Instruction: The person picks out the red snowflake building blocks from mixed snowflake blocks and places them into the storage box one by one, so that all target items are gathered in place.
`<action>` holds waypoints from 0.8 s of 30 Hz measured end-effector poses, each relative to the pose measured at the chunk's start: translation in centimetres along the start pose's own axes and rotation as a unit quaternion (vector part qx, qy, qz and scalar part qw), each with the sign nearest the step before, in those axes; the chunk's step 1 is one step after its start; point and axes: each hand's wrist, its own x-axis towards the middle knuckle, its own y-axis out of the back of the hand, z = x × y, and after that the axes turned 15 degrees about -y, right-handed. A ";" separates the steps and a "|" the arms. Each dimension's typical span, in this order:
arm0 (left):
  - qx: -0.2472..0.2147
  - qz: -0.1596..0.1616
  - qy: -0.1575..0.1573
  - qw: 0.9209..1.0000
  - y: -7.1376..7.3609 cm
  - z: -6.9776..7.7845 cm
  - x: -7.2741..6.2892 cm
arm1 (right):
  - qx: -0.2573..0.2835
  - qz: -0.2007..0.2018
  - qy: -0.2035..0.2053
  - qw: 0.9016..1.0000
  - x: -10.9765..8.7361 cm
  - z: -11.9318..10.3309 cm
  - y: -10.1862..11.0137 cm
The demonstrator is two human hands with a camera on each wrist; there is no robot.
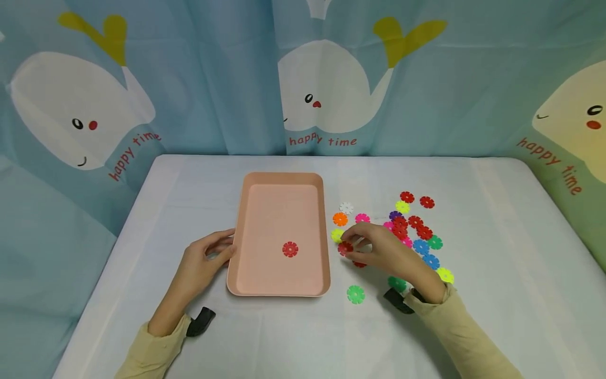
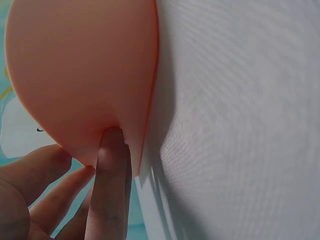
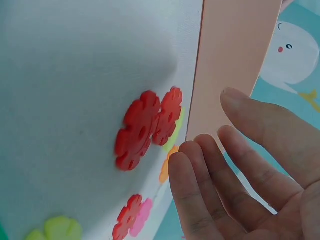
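Observation:
A pink tray [image 1: 279,210] lies on the table with one red flower-shaped disc [image 1: 290,249] inside it. At the tray's left side is my left hand [image 1: 196,263]; in the left wrist view its fingertips touch the outer wall of the tray [image 2: 80,65]. My right hand [image 1: 385,252] hovers just right of the tray, thumb and fingers apart and nothing between them in the right wrist view. Close to its fingertips in the head view lies a red disc [image 1: 344,249], partly covered. Two red discs [image 3: 137,131] sit side by side in the right wrist view.
Many flower-shaped discs, red, blue, pink, yellow and purple, are scattered right of the tray, among them a blue disc [image 1: 421,247]. A green disc [image 1: 356,294] lies nearer me. White cloth covers the table [image 1: 199,184]; a whale-print curtain [image 1: 227,79] hangs behind.

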 end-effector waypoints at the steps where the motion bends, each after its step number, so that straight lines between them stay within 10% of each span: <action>1: -0.003 0.000 0.000 1.000 0.0 0.0 0.0 | -0.002 0.002 0.001 1.000 -0.1 0.1 0.1; 24: -0.013 0.002 0.010 1.000 0.0 0.2 0.0 | -0.015 0.008 -0.062 0.998 -0.8 1.6 0.5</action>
